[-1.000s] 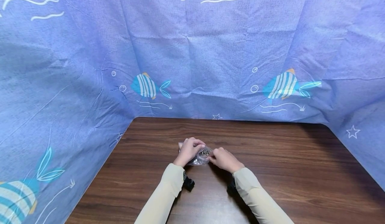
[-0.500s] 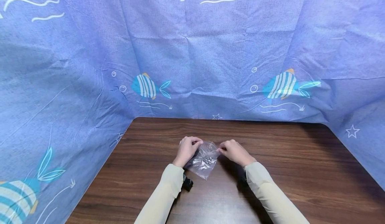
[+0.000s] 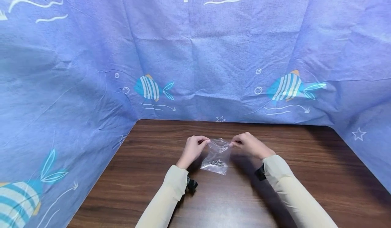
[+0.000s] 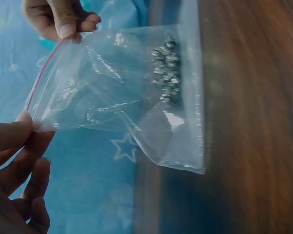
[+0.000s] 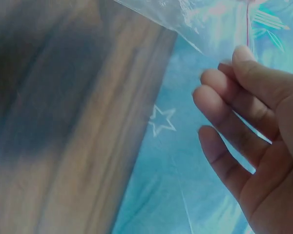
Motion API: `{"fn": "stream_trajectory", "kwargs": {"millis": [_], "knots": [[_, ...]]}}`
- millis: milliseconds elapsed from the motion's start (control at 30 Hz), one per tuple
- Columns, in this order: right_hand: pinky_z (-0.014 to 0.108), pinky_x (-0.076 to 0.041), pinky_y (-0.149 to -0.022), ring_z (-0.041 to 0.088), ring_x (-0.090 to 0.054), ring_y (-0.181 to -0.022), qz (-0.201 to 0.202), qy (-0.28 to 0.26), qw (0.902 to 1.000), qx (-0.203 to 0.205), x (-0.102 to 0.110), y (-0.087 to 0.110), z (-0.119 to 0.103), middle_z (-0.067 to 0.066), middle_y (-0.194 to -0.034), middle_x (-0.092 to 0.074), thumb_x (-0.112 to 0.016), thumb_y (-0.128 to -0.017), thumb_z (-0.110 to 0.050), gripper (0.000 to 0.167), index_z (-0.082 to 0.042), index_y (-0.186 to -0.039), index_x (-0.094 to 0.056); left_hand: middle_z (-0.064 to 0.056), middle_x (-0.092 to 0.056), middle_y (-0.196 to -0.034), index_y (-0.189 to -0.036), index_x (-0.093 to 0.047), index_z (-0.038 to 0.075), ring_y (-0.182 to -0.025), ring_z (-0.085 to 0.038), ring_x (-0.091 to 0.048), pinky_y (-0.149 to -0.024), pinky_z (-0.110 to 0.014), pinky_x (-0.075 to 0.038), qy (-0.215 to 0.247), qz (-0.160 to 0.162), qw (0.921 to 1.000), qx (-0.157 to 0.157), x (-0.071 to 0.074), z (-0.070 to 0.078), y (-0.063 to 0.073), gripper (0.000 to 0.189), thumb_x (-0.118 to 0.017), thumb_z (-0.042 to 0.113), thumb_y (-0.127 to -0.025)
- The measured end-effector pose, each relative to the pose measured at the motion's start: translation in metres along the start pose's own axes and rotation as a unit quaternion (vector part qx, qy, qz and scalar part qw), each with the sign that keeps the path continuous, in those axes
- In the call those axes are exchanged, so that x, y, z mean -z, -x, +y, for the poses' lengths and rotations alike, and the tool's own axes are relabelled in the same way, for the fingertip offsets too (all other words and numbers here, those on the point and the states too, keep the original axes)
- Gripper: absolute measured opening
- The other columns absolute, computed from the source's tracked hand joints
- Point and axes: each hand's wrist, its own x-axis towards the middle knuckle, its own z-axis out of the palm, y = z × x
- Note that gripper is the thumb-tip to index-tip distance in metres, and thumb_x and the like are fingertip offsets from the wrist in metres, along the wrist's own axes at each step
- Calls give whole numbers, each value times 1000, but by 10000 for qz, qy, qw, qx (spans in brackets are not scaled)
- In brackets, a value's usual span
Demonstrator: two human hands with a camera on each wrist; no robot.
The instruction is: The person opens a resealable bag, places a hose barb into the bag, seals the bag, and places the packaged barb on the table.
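Note:
A clear zip-lock bag (image 3: 218,153) hangs upright between both hands over the table. Its mouth gapes a little at the top, and a red line runs along the closure in the left wrist view. Small shiny metal pieces (image 4: 167,70) lie heaped near the bag's bottom. My left hand (image 3: 193,150) pinches one top corner between thumb and forefinger. At the opposite top corner my right hand (image 3: 252,145) pinches the plastic, its other fingers (image 5: 219,109) loosely bent below in the right wrist view.
The brown wood-grain table (image 3: 146,187) spreads beneath the hands. A blue fabric curtain (image 3: 213,58) with printed fish rises behind the table's far edge and along both sides. Dark camera mounts (image 3: 191,184) sit on the wrists.
The bag went from lying bunched on the table to being lifted and spread upright. My right hand moved right and away from me; the left rose slightly. The metal pieces settled toward the bottom.

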Motion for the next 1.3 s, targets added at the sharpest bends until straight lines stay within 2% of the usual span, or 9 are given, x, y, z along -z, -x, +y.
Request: {"fn": "stream_trajectory", "kwargs": {"millis": [133, 267, 433, 567, 800, 1033, 1300], "knots": [[23, -51, -64, 8, -62, -69, -172, 5, 9998, 134, 11, 1, 4, -3, -77, -70, -67, -89, -13, 9, -8, -85, -74, -3, -75, -80, -90, -77, 9, -62, -6, -54, -61, -18, -44, 113, 17, 9998, -142, 1, 8, -1, 13, -68, 19, -89], [22, -52, -65, 0, -59, -70, -216, 35, 9993, 306, 18, 1, 6, -7, -78, -70, -67, -89, -15, 9, -10, -87, -74, -3, -74, -78, -89, -77, 8, -61, -6, -54, -60, -16, -43, 248, 118, 9995, -152, 6, 17, -2, 13, -69, 18, -89], [23, -50, -64, 5, -57, -68, -223, 33, 9994, 258, 28, 3, 2, -10, -77, -67, -65, -91, -17, 11, -11, -88, -73, -4, -73, -79, -90, -76, 7, -67, -10, -59, -63, -17, -45, 470, 244, 9984, -192, 11, 23, -2, 13, -68, 18, -89], [22, -46, -62, 6, -54, -67, -180, -104, 9997, 107, 33, 5, 0, -11, -75, -63, -63, -92, -19, 12, -11, -89, -72, -5, -73, -79, -90, -75, 7, -69, -11, -59, -63, -17, -45, 625, 270, 9976, -102, 11, 23, 0, 14, -68, 19, -90], [20, -44, -59, 0, -49, -64, 191, -257, 9993, 170, 27, 7, 2, -11, -73, -61, -63, -93, -17, 9, -12, -91, -71, -10, -72, -80, -92, -75, 6, -68, -15, -58, -60, -17, -44, 814, 271, 9963, 79, 5, 14, 0, 16, -68, 20, -90], [20, -46, -59, 2, -52, -65, 596, -480, 9970, 90, 17, 6, 0, -9, -73, -63, -67, -90, -14, 5, -11, -90, -71, -7, -73, -80, -89, -75, 6, -68, -15, -58, -60, -16, -43, 855, 356, 9954, 251, 2, 11, -1, 12, -73, 17, -85], [21, -47, -61, -1, -52, -67, 925, -632, 9937, 37, 9, 5, 1, -8, -74, -64, -68, -90, -14, 5, -11, -87, -69, -6, -70, -77, -86, -73, 6, -69, -14, -56, -61, -17, -43, 709, 425, 9964, 167, 1, 11, -2, 10, -71, 16, -86]]}}
